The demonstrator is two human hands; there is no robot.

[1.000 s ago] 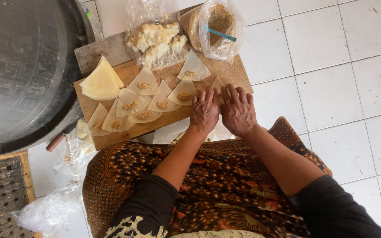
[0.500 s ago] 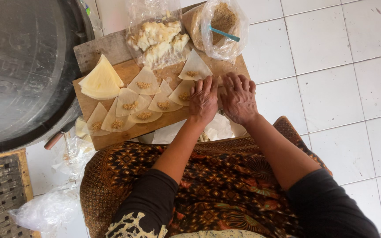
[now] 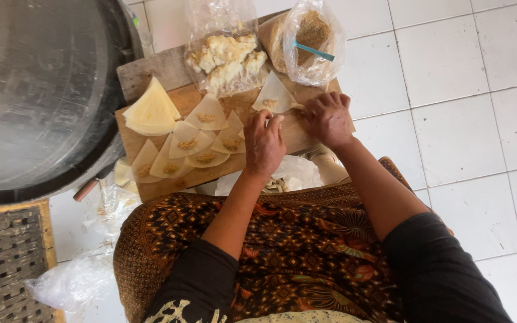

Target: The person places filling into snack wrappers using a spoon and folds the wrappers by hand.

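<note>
A: On the wooden cutting board [image 3: 210, 174], right end, between the two hands: one thin pale triangular dough wrapper [image 3: 273, 96] with a small dab of brown filling on it. That's the piece in hand.

B: Hands?

A: Right hand [image 3: 328, 118] sits palm down at the wrapper's right corner, fingers curled, tips pinching or pressing that edge. Left hand [image 3: 264, 143] is just below the wrapper, fingers bent toward its lower edge, touching or nearly so. Can't tell whether it really grips.

B: How would it handle?

A: My judgement: very light, limp, tears easily, maybe a bit tacky. Take it at a corner or bare edge, not the middle where the filling sits.

B: Around it?

A: To the left on the same board, a cluster of filled triangular wrappers [image 3: 195, 143], overlapping, and a stack of plain yellowish wrappers [image 3: 151, 110] at the far left. Behind them, a clear plastic bag of whitish crumbly lumps [image 3: 225, 57] and a clear bag of brown crumbly filling with a teal spoon handle [image 3: 312, 39].

B: Further out?

A: Big dark metal wok [image 3: 37, 96] on the left, white tiled floor [image 3: 468, 101], patterned brown batik cloth [image 3: 282, 251] over the lap.
</note>
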